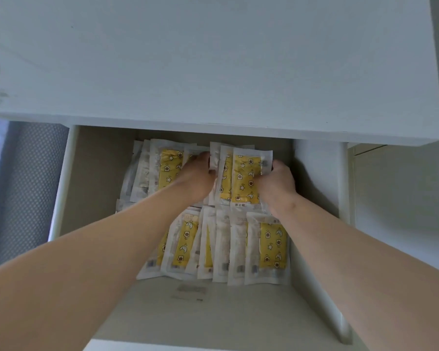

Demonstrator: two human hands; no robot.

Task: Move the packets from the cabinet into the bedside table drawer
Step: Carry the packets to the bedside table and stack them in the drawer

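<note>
The bedside table drawer (66,178) stands pulled out below the white tabletop. Inside lie several clear packets with yellow star-patterned contents. One stack (245,178) stands at the back right, and both hands hold it. My left hand (198,176) grips its left edge. Fingers of my right hand (276,181) curl round its right edge. Another stack (160,171) lies at the back left. A front row of packets (264,247) fans across the drawer's middle, partly hidden by my left forearm.
The white tabletop (213,59) overhangs the drawer's back. A small label (190,292) lies on the bare drawer floor near the front. A grey textured mattress side (23,186) borders the left. A pale wall or panel (403,198) is on the right.
</note>
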